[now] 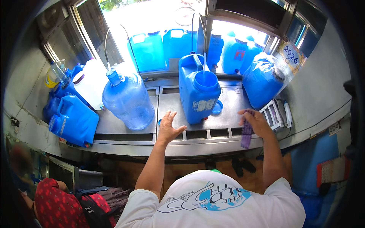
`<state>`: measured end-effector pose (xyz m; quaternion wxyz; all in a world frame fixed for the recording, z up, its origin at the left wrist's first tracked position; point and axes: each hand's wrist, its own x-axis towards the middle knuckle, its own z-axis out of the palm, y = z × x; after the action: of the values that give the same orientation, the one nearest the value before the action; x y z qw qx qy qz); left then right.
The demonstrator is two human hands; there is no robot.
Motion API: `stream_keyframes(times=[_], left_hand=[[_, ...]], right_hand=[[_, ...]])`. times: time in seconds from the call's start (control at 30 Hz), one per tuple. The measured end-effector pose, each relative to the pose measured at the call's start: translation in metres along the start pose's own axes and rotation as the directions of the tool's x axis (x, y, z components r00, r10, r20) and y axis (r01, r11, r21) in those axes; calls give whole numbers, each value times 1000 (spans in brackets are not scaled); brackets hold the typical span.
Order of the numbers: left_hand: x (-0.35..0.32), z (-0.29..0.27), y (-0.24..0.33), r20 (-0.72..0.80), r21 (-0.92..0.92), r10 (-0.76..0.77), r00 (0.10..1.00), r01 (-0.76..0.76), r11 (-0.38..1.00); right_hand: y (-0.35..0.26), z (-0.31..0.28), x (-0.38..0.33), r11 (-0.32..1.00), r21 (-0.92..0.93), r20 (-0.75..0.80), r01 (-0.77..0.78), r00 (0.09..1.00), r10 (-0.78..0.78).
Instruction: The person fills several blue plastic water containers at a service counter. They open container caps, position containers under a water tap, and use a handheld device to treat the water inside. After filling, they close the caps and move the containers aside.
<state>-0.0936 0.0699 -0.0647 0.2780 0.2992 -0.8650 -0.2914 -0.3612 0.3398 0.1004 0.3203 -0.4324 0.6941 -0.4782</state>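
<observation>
Low centre of the frame, we find the left hand (pixel 169 127) spread open, fingers splayed, just short of the blue rectangular jug (pixel 197 89) and touching nothing. At right centre, the right hand (pixel 255 121) is closed on a thin purple strip (pixel 246 135), limp and light by our judgement. The jug stands upright mid-frame on the steel counter (pixel 125 138), mouth open under a thin fill tube (pixel 204 49). We judge it heavy, wet and slippery; its top handle is the hold.
</observation>
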Motion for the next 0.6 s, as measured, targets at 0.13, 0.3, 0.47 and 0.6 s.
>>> stream_keyframes(times=[0.13, 0.3, 0.47, 0.6], left_hand=[[34, 2, 32, 36, -22, 43, 998, -43, 999], [92, 1, 64, 74, 11, 96, 993, -97, 995], [133, 16, 83, 79, 45, 86, 993, -89, 995], [147, 33, 86, 80, -43, 36, 996, -33, 999]], right_hand=[[22, -54, 6, 996, -24, -203, 90, 975, -93], [42, -110, 37, 986, -81, -304, 143, 939, -161], [80, -179, 85, 984, -109, -327, 143, 929, -171], [116, -243, 138, 978, -119, -403, 174, 891, -207]])
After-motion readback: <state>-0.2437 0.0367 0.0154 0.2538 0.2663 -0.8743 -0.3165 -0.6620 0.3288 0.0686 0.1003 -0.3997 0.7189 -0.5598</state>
